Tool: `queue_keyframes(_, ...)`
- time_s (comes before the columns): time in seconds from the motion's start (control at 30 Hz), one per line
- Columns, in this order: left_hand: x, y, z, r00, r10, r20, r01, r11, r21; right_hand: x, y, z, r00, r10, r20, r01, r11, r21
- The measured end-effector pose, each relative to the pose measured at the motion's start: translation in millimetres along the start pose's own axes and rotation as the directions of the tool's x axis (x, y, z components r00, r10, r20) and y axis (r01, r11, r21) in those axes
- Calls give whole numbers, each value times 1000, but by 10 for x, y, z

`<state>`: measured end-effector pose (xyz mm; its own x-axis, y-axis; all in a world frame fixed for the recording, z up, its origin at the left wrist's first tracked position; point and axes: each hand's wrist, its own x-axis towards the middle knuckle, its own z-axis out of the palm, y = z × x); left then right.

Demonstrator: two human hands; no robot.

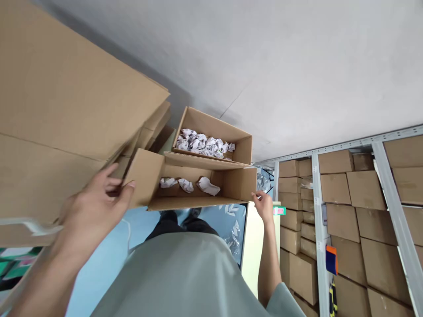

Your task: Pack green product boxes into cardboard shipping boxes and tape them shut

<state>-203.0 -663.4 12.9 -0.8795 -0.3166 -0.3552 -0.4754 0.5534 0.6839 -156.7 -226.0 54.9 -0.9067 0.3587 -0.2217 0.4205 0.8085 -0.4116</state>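
An open cardboard box (188, 202) is right in front of my body, with several crumpled white papers (208, 186) on its bottom. Its left flap (145, 174) stands out to the side. By that flap's outer edge is my left hand (95, 209), slightly blurred, fingers apart and thumb tip at the cardboard. At the opposite end, my right hand (263, 206) has its thumb and fingers pinched on the edge of the right flap (244, 184). Just behind sits a second open box (218, 125), filled with more crumpled paper (205, 144).
Large flat cardboard sheets (66, 88) stand at the left, close to my left hand. A grey wall (264, 66) rises behind the boxes. Metal shelving (319, 220) packed with closed cartons (365, 189) runs along the right. A green item (279, 210) lies beside my right wrist.
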Motion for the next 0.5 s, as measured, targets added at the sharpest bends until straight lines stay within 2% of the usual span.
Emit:
queue_keyframes(0.13, -48, 46, -42, 1000, 14, 9, -14, 1000, -3, -184, 46, -146, 997, -52, -59, 52, 999, 1)
queue_keyframes(0.23, -150, 132, 40, 999, 40, 8, -40, 997, -63, -425, 205, -318, 995, -23, -95, 28, 998, 49)
queue_keyframes(0.37, -365, 420, 351, 992, 123, 36, -121, 991, -62, -878, 622, -542, 985, 90, -146, -72, 989, 127)
queue_keyframes(0.5, -715, 806, 858, 947, 271, 174, -280, 960, 27, -1532, 1300, -723, 942, 263, -206, -217, 951, 222)
